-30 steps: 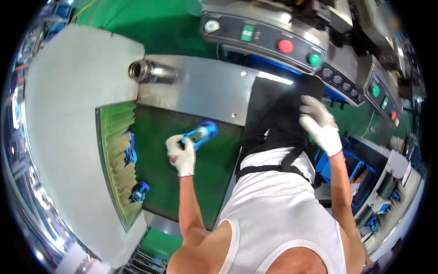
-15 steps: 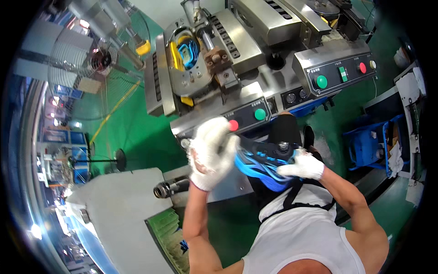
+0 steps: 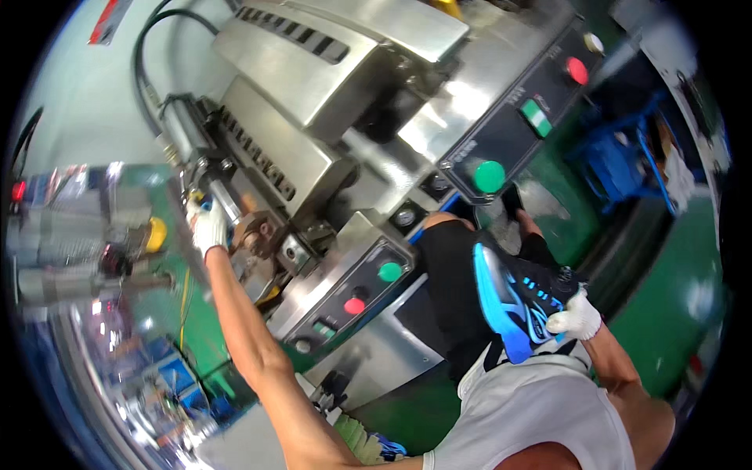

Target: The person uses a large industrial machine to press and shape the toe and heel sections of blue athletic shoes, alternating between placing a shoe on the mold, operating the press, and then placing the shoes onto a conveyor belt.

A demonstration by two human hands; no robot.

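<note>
In my right hand [image 3: 576,316], gloved in white, is a black sneaker [image 3: 507,291] with a bright blue sole and blue trim. My fingers are closed on its side, and it is tilted in front of my lap. At the end of my outstretched arm, my gloved left hand [image 3: 208,225] reaches into the metal machine beside its cylinder [image 3: 188,135]. Something blue and yellow shows at those fingertips. Blur hides whether the left fingers hold it.
A control panel with a green button [image 3: 389,272] and a red button [image 3: 355,305] fronts the near machine. To its right is a second panel with a larger green button [image 3: 489,177]. A blue cart [image 3: 619,160] stands at the far right.
My left hand has left the sneaker's side and reached forward and left into the machine. My right hand has drawn the sneaker to the right and turned it. The view has swung right.
</note>
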